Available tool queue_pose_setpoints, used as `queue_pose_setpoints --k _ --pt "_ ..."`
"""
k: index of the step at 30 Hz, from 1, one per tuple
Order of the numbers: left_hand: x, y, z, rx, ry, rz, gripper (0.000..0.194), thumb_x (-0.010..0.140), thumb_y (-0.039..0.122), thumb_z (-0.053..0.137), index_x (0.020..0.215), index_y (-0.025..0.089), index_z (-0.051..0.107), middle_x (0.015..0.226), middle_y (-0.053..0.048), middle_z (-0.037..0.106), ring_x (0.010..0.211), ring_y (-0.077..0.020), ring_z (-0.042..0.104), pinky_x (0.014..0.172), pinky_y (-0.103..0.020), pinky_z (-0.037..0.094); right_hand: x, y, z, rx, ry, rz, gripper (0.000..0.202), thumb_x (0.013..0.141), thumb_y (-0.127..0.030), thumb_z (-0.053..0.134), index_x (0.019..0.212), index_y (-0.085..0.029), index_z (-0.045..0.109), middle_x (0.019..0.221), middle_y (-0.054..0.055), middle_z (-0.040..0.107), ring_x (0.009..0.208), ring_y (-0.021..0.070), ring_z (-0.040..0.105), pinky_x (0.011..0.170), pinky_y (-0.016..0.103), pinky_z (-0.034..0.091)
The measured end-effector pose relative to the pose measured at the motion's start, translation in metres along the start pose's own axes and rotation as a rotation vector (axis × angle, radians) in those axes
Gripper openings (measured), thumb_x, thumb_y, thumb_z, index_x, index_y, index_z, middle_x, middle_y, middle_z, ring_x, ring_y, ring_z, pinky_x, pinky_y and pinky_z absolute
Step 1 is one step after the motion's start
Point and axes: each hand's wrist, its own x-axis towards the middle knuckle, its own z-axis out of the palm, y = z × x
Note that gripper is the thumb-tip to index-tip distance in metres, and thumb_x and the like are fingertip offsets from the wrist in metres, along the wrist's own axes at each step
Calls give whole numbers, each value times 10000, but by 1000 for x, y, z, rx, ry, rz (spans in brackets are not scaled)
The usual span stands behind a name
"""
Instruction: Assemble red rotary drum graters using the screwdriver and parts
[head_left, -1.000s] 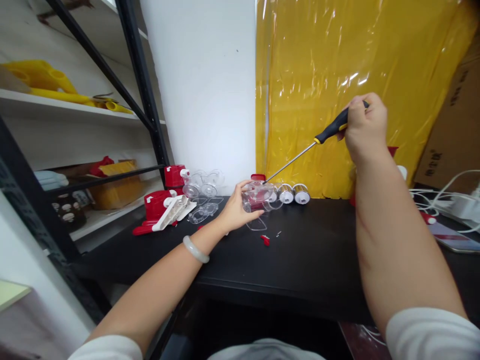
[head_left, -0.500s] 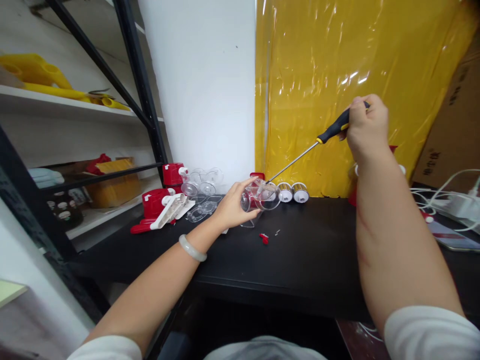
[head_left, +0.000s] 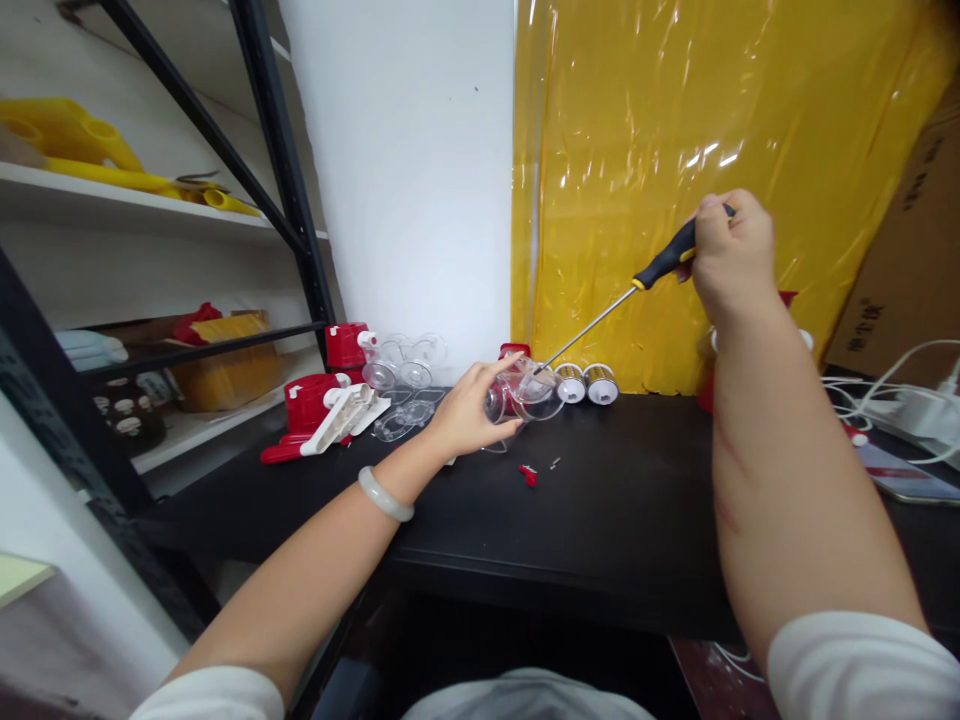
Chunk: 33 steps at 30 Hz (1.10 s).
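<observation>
My left hand (head_left: 474, 408) is closed around a clear plastic double-cylinder part (head_left: 541, 400), thumb below and fingers above. Something red shows behind or through it. My right hand (head_left: 733, 250) grips the dark handle of a screwdriver (head_left: 664, 256), raised high on the right. Its long shaft slants down to the left, and the tip reaches the clear part; whether it sits on a screw is too small to tell. On the black table in front lie a small red piece (head_left: 529, 477) and tiny metal bits (head_left: 555, 463), perhaps screws.
Two metal-and-white cylinders (head_left: 601, 384) stand behind the clear part. Left are red housings (head_left: 309, 402), a white lever piece (head_left: 339, 424) and more clear parts (head_left: 405, 362). Right lie white cables (head_left: 909, 405) and a phone (head_left: 907, 470). A black-framed shelf (head_left: 289, 200) borders the left.
The clear part has tilted slightly in my left hand, and the screwdriver tip sits a little lower on it. My right hand has barely moved.
</observation>
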Motion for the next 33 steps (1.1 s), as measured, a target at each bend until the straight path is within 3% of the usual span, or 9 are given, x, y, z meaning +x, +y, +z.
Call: queue_pose_setpoints --k 33 --pt "0 7 -2 -4 -40 -8 852 696 269 709 1437 376 301 1230 -49 507 1099 -250 535 946 -419 459 -2 -4 4 4 -33 -15 367 831 -537 559 698 -217 439 504 -60 410 325 77 404 330 223 301"
